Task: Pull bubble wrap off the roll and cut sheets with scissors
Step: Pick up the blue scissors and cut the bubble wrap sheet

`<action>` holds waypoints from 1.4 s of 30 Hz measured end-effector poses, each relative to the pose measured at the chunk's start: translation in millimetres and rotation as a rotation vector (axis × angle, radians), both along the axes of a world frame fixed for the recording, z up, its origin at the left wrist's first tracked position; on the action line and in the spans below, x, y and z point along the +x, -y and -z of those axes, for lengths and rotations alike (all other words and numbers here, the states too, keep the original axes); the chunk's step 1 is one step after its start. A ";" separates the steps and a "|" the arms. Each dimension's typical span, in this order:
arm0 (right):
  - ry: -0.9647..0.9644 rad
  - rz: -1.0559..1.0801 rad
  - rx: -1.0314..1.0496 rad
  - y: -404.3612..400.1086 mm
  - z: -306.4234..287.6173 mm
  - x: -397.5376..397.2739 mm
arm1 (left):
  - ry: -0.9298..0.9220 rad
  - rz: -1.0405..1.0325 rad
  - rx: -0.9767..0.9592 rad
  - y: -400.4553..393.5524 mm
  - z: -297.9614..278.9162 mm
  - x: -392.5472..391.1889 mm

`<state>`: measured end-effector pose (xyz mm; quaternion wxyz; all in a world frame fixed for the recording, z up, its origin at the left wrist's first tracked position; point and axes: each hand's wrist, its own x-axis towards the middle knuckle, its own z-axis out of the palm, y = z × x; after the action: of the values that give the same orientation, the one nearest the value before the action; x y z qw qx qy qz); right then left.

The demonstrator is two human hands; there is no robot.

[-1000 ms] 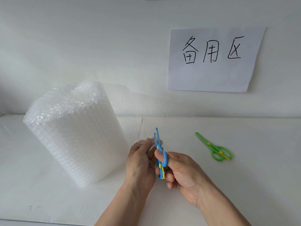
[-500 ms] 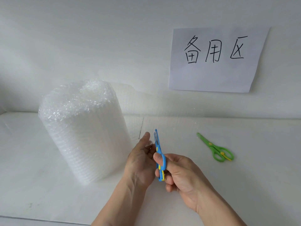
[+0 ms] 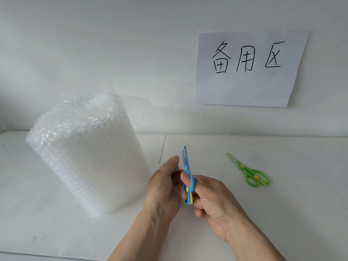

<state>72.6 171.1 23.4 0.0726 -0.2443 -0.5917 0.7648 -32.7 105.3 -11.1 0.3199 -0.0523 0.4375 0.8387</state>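
A white paper sheet [image 3: 251, 69] on the far wall, right of centre, carries 3 handwritten black characters: 备用区. No brand or other lettering is legible on any item.

Compared with the frame 0.5 s earlier, the bubble wrap roll [image 3: 82, 153] stands slightly farther left on the bench [image 3: 282, 213] and leans left at its top. The hands and the blue scissors [image 3: 187, 176] sit in nearly the same place.

The roll stands on end at the left of the bench. A loose length of bubble wrap [image 3: 150, 127] runs from it to the right along the far wall and down onto the bench surface, reaching the near centre.

The left hand [image 3: 163, 187] pinches the near edge of this clear wrap between thumb and fingers. The right hand [image 3: 211, 200] grips the blue scissors with the thumb through the upper handle loop and the fingers curled round the lower handle. The blades point away, toward the far wall, and are nearly closed, just right of the left thumb.

1 pair of green scissors [image 3: 248, 170] lies flat on the bench to the right, well apart from both hands, blades pointing far-left.
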 end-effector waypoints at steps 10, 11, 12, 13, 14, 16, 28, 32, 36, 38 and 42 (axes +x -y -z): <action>0.030 -0.025 0.045 -10.7 -3.6 2.9 | -0.046 -0.044 0.005 -2.8 4.7 -0.6; 0.028 -0.024 0.044 -10.4 -3.2 2.9 | -0.045 -0.041 0.003 -2.8 5.4 -1.7; 0.025 -0.027 0.042 -9.6 -3.0 2.8 | -0.043 -0.029 -0.003 -2.5 6.1 -2.8; 0.021 -0.033 0.041 -8.5 -2.7 2.7 | -0.038 -0.009 -0.011 -2.3 6.6 -3.4; 0.017 -0.041 0.043 -7.2 -2.4 2.8 | -0.035 0.014 -0.020 -1.9 6.9 -3.6; 0.012 -0.051 0.053 -5.2 -1.9 2.7 | -0.030 0.039 -0.038 -2.1 6.2 -2.0; 0.018 -0.058 0.069 -11.3 -1.6 0.4 | -0.101 0.016 -0.062 -1.9 -0.2 3.3; 0.014 -0.055 0.082 -13.8 -1.2 -0.5 | -0.116 0.016 -0.073 -1.4 -1.8 5.0; -0.001 -0.049 0.081 -12.2 0.2 -1.7 | -0.123 0.026 -0.065 -0.9 -1.5 5.2; -0.013 -0.039 0.083 -11.2 0.0 -2.5 | -0.121 0.025 -0.062 -0.6 -1.3 5.9; -0.027 -0.032 0.113 -11.2 -2.3 -2.7 | -0.130 0.016 -0.042 -0.6 -1.2 6.7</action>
<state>69.9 182.3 25.8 0.0822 -0.2199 -0.6366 0.7346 -26.1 105.9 -9.9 0.2963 -0.0012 0.4753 0.8284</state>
